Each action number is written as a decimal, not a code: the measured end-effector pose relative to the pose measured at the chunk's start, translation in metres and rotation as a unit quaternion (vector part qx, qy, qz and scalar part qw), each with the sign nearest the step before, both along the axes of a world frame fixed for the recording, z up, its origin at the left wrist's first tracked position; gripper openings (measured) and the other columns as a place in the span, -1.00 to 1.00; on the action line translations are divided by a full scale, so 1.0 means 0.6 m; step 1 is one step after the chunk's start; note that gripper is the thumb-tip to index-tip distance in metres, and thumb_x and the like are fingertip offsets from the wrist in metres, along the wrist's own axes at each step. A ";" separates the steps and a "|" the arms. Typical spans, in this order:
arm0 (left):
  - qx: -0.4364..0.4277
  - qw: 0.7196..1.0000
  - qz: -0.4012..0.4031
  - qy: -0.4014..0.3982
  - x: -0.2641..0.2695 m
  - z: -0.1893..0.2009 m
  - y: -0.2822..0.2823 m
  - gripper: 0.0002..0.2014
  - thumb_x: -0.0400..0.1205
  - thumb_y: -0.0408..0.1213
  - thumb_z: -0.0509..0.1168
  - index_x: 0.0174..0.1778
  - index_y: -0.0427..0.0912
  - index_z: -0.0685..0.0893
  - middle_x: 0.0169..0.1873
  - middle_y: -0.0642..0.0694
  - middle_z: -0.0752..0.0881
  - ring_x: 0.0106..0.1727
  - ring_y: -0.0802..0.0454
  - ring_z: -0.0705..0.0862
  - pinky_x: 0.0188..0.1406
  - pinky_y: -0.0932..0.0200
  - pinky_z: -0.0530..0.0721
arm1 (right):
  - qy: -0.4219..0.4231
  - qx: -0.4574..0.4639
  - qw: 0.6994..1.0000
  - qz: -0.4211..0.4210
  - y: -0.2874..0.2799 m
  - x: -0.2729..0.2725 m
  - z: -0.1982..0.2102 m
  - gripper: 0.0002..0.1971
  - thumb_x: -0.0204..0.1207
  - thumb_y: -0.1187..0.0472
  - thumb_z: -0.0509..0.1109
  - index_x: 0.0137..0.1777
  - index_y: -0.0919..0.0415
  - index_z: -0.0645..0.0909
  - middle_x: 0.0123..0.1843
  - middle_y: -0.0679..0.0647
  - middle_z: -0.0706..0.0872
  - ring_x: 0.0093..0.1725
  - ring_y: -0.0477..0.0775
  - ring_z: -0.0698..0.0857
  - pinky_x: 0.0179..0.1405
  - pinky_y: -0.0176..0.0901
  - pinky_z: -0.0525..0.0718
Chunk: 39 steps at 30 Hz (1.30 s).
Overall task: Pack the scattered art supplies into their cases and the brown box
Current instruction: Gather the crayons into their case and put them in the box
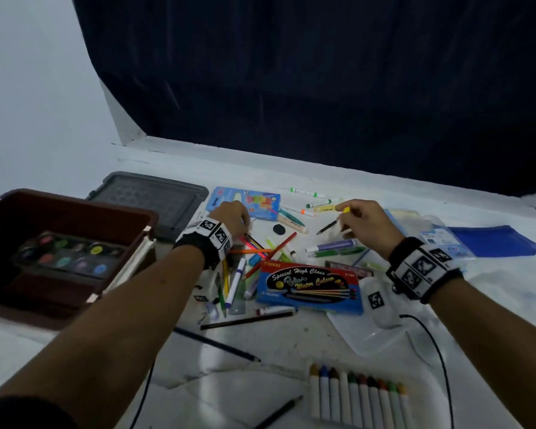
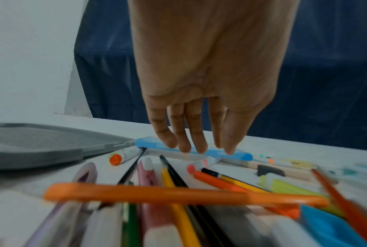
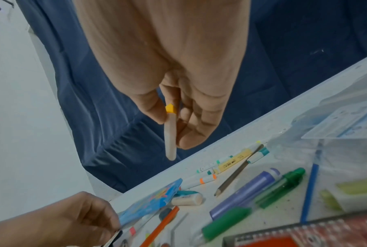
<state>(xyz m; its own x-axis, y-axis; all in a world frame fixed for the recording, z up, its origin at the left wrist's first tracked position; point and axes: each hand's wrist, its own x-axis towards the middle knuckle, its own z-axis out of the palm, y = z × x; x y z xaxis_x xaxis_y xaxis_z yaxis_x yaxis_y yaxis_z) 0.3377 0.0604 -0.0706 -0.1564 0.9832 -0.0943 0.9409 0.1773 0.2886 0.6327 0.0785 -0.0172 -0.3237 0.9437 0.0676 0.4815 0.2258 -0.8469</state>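
Observation:
My right hand point(image 1: 345, 216) point(image 3: 172, 120) hovers above the table and pinches a white crayon with a yellow tip point(image 3: 171, 133) between thumb and fingers. My left hand point(image 1: 243, 222) point(image 2: 199, 147) hangs with straight fingers over a heap of coloured pencils and markers point(image 1: 260, 249), holding nothing, close to a light-blue case point(image 1: 246, 201) point(image 2: 237, 154). The brown box point(image 1: 75, 199) stands at the left with a paint palette point(image 1: 65, 253) inside. A blue and red water colour box point(image 1: 310, 284) lies in the middle. A row of crayons point(image 1: 359, 400) lies near me.
A grey lid point(image 1: 155, 196) lies behind the brown box. At the right are a clear pouch point(image 1: 440, 233), a blue folder point(image 1: 495, 239) and a white plastic tray point(image 1: 381, 329). A black cable point(image 1: 440, 360) trails from my right wrist. A dark curtain hangs behind the table.

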 end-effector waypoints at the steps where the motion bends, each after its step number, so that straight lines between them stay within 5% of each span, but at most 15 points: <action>1: 0.002 1.000 0.011 0.003 0.002 -0.005 -0.011 -0.85 0.57 -0.24 0.37 -0.08 -0.18 0.82 -0.10 -0.20 0.82 -0.22 -0.13 0.75 -0.20 0.00 0.80 | -0.013 -0.007 1.000 0.003 -0.008 -0.002 -0.003 -0.75 0.67 0.39 0.24 0.28 0.37 0.62 -0.20 0.23 0.65 -0.20 0.16 0.67 -0.12 0.04 0.77; 3: -0.011 1.000 0.027 -0.007 0.003 -0.009 -0.034 -0.83 0.54 -0.22 0.41 -0.15 -0.25 0.83 -0.22 -0.24 0.83 -0.28 -0.16 0.76 -0.29 0.02 0.81 | -0.052 -0.019 0.998 0.015 -0.027 -0.007 -0.009 -0.69 0.69 0.35 0.22 0.39 0.33 0.58 -0.16 0.24 0.65 -0.23 0.14 0.67 -0.11 0.09 0.75; 6: -0.028 0.999 0.034 -0.023 -0.002 -0.016 -0.065 -0.84 0.50 -0.21 0.44 -0.23 -0.25 0.81 -0.30 -0.20 0.80 -0.19 -0.16 0.79 -0.22 0.03 0.81 | -0.184 0.003 0.980 0.072 -0.059 -0.018 -0.018 -0.63 0.72 0.26 0.19 0.49 0.25 0.51 0.10 0.20 0.68 -0.27 -0.11 0.59 -0.17 -0.15 0.59; 9: -0.057 0.997 0.019 -0.046 -0.008 -0.015 -0.095 -0.85 0.48 -0.18 0.45 -0.25 -0.20 0.80 -0.30 -0.11 0.76 -0.21 -0.15 0.76 -0.21 0.06 0.76 | -0.308 0.029 0.932 0.188 -0.095 -0.038 -0.031 -0.57 0.74 0.19 0.16 0.60 0.12 0.41 0.36 0.15 0.59 -0.09 -0.18 0.56 -0.12 -0.29 0.48; 11: -0.084 0.995 0.007 -0.047 -0.017 -0.014 -0.121 -0.78 0.38 -0.14 0.57 -0.14 -0.15 0.79 -0.17 -0.09 0.78 -0.15 -0.10 0.75 -0.16 0.04 0.78 | -0.355 0.025 0.894 0.271 -0.119 -0.057 -0.048 -0.51 0.73 0.23 0.15 0.66 0.06 0.29 0.45 0.11 0.55 0.06 -0.04 0.61 -0.04 -0.22 0.51; 14: -0.086 0.995 0.008 -0.055 -0.036 -0.021 -0.156 -0.61 0.35 -0.18 0.63 0.02 -0.09 0.66 0.02 -0.05 0.68 0.04 -0.11 0.69 0.04 0.00 0.71 | -0.420 0.039 0.857 0.295 -0.135 -0.072 -0.075 -0.43 0.69 0.33 0.18 0.66 -0.04 0.24 0.28 0.16 0.66 -0.04 0.14 0.61 -0.14 -0.11 0.53; 16: -0.058 0.995 0.018 -0.077 -0.045 -0.024 -0.172 -0.60 0.37 -0.23 0.62 0.03 -0.08 0.62 0.04 -0.06 0.67 0.06 -0.09 0.67 0.07 0.01 0.68 | -0.454 0.071 0.854 0.245 -0.119 -0.064 -0.086 -0.47 0.66 0.29 0.21 0.59 -0.08 0.32 0.01 0.17 0.69 -0.17 0.14 0.64 -0.28 -0.09 0.53; 18: -0.043 0.995 0.028 -0.080 -0.045 -0.025 -0.183 -0.59 0.37 -0.24 0.62 0.07 -0.08 0.63 -0.01 -0.05 0.66 0.01 -0.05 0.66 0.04 0.07 0.68 | -0.499 0.076 0.846 0.168 -0.097 -0.048 -0.088 -0.58 0.65 0.17 0.22 0.51 0.05 0.43 0.06 0.17 0.72 -0.10 0.16 0.67 -0.22 -0.11 0.55; 25: -0.025 0.993 -0.078 -0.083 0.019 0.002 -0.180 -0.85 0.49 -0.29 0.51 -0.05 -0.09 0.76 -0.05 0.03 0.71 -0.01 0.04 0.66 -0.05 0.18 0.47 | -0.480 0.054 0.874 0.044 -0.082 -0.008 -0.081 -0.67 0.61 0.21 0.23 0.35 0.17 0.59 0.22 0.24 0.72 0.15 0.27 0.70 0.03 -0.07 0.63; 28: -0.046 0.986 -0.136 -0.084 0.049 0.006 -0.173 -0.90 0.56 -0.26 0.45 -0.04 -0.12 0.80 -0.04 0.03 0.74 0.04 0.01 0.70 -0.01 0.15 0.62 | -0.486 0.045 0.872 0.024 -0.090 0.000 -0.082 -0.71 0.59 0.18 0.25 0.26 0.23 0.62 0.18 0.25 0.73 0.10 0.24 0.71 0.00 -0.07 0.65; 34: -0.070 0.987 -0.135 -0.059 0.098 -0.016 -0.164 -0.62 0.50 0.01 0.47 -0.12 -0.31 0.77 -0.19 -0.24 0.80 -0.16 -0.15 0.75 -0.15 0.07 0.70 | -0.513 0.042 0.856 -0.048 -0.100 0.035 -0.065 -0.65 0.60 0.17 0.27 0.34 0.28 0.51 0.35 0.28 0.63 0.26 0.30 0.65 0.17 0.05 0.65; 39: -0.088 0.988 -0.121 -0.042 0.090 -0.018 -0.133 -0.83 0.44 -0.16 0.45 -0.32 -0.20 0.75 -0.36 -0.20 0.72 -0.29 -0.11 0.71 -0.31 0.09 0.65 | -0.394 0.073 0.913 0.075 -0.111 0.039 -0.062 -0.53 0.67 0.31 0.17 0.54 0.00 0.50 0.40 0.23 0.64 0.18 0.23 0.67 0.08 -0.09 0.60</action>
